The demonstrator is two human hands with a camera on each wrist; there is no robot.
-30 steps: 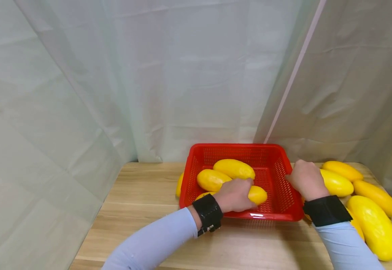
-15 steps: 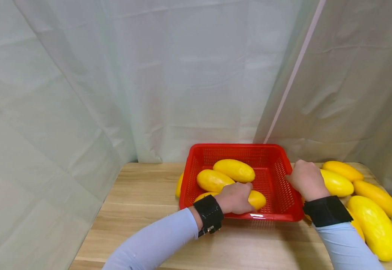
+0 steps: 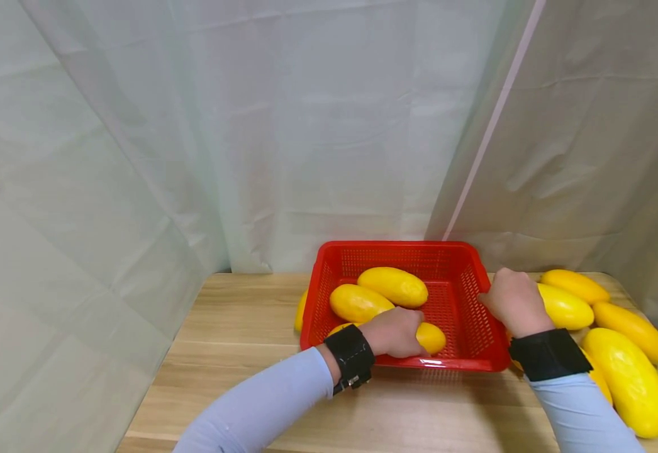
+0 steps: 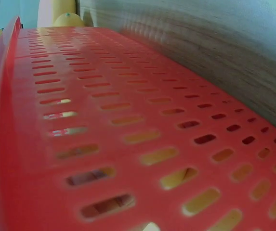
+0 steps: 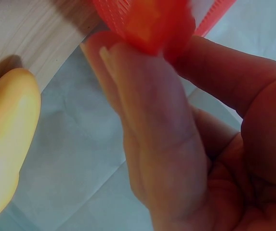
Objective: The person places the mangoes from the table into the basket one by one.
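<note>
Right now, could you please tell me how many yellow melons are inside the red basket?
3 for certain: one at the back, one left of centre, and one in front under the left hand. A yellow bit by the wrist may be a fourth.

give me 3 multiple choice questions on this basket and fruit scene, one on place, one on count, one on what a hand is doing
1. Where is the red basket?
A. on the wooden table
B. on the floor
C. on a shelf

2. How many yellow fruits show inside it?
A. one
B. four
C. nine

3. What does the right hand do?
A. hangs idle
B. grips the basket's rim
C. holds a knife

Key: 1 A, it sits on the table. 2 B, four show, one under the left hand. 3 B, fingers pinch the rim.
</note>
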